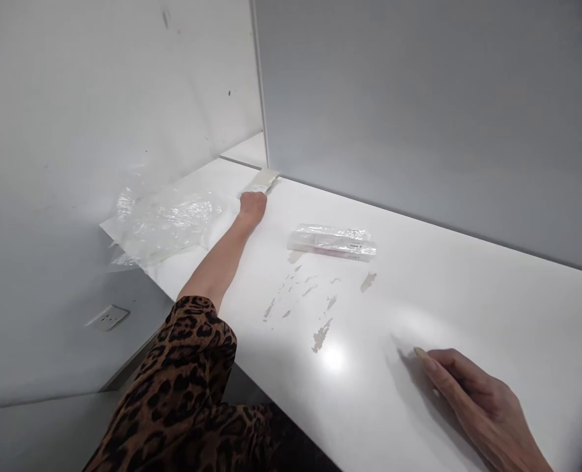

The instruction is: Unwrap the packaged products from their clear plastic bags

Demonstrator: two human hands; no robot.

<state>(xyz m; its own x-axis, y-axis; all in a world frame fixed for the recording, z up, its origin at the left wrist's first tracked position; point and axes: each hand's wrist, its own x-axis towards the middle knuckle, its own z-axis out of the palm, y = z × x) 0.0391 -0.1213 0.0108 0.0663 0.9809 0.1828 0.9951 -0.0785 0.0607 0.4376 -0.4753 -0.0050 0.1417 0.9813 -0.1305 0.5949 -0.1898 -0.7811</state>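
Observation:
My left hand (254, 206) reaches to the far left part of the white table, its fingers closed on a pale, flat packet (264, 177) close to the back corner. Most of those fingers are hidden behind the hand. Over the table's near right part, my right hand (480, 396) has its fingers curled and the thumb laid against them, and nothing shows in it. Between the hands lies a clear plastic wrapper (333, 242) with small dark print, its contents hard to make out.
Crumpled clear plastic film (168, 219) spreads over the table's left end and hangs past its edge. Greyish worn patches (322, 335) mark the white tabletop (443, 282). A grey panel (428, 118) rises behind it. A wall socket (111, 317) sits at lower left.

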